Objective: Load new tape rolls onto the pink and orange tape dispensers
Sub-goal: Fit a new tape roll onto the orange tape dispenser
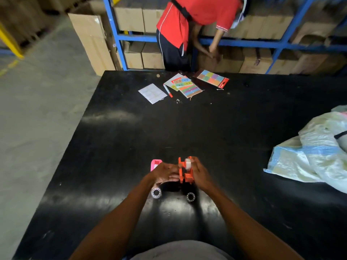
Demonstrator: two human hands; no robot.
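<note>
The orange tape dispenser (183, 173) is held just above the black table (206, 128), with a white tape roll (188, 163) sitting in its upper part. My right hand (200, 173) wraps its right side, fingers by the roll. My left hand (166, 172) grips its left side. Behind my left hand the pink tape dispenser (155, 164) stands on the table, partly hidden. Two loose tape rolls lie nearer me: one on the left (156, 193) and one on the right (191, 196).
Coloured sticker sheets (189, 87), a white sheet (152, 93) and a pen (168, 91) lie at the far side. A crumpled plastic bag (315, 156) fills the right edge. A person in a red shirt (187, 21) bends at blue shelving with cardboard boxes (131, 19).
</note>
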